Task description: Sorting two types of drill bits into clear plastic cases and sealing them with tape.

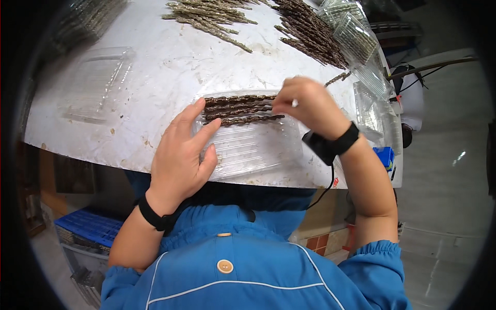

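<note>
A clear plastic tray (248,150) with ridged grooves lies in front of me at the table's near edge. Several dark brown twisted sticks (240,110) rest side by side across its far part, while the near grooves show bare. My left hand (181,150) is open at the tray's left side, fingers spread, two fingertips at the sticks' left ends. Over the sticks' right ends is my right hand (310,106), its fingers curled together and slightly blurred. Whatever they pinch is hidden. Both wrists wear black bands, and a black box with a cable hangs at the right one.
Farther back lie a heap of gold-coloured sticks (209,18) and a heap of dark brown sticks (310,36). Clear packs of sticks (356,39) stand at the far right. Another clear tray (98,85) sits left. A blue box (384,156) is at the right edge.
</note>
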